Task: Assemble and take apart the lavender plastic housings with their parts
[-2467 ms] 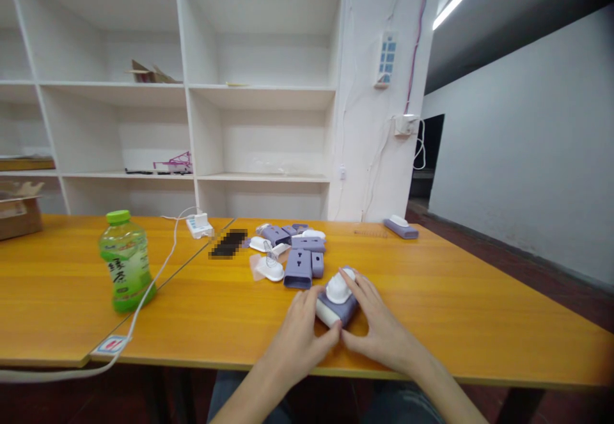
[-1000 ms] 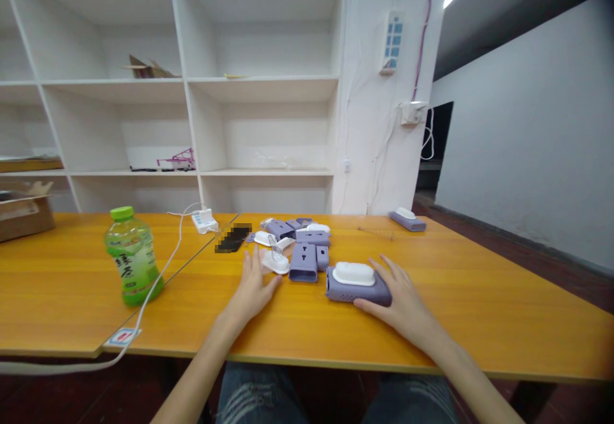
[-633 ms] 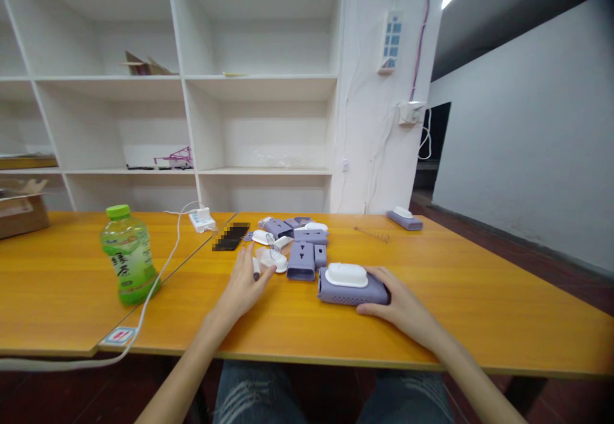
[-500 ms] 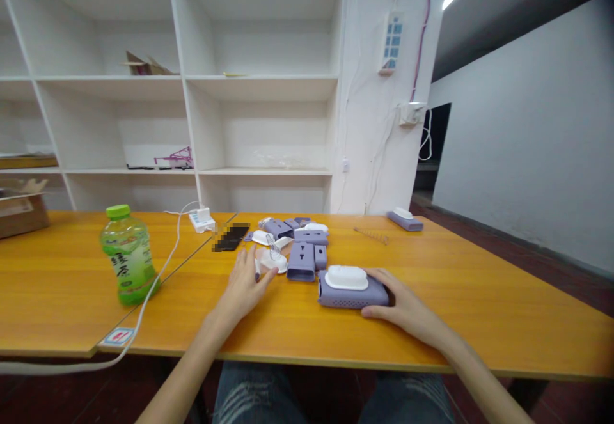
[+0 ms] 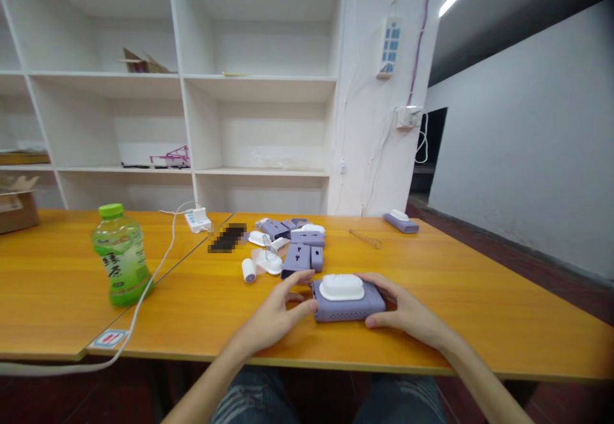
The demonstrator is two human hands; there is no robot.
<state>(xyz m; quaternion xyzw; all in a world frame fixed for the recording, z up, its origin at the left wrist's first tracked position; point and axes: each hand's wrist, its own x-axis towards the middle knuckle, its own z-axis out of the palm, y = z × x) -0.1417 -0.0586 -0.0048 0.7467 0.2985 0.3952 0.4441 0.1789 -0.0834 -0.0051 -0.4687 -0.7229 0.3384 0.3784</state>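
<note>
On the orange table [image 5: 455, 296], the left hand [image 5: 273, 321] and right hand [image 5: 407, 312] press spread fingers against both ends of the purple box [image 5: 346, 302], whose loose-looking white top [image 5: 341, 286] might pop off if squeezed.

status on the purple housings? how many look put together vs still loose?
Done: one purple housing with white cap sits apart at the far right. In hand: the left hand and right hand touch the ends of another capped purple unit. Left: loose purple shells, white caps and a small white roller lie in a pile behind.
</note>
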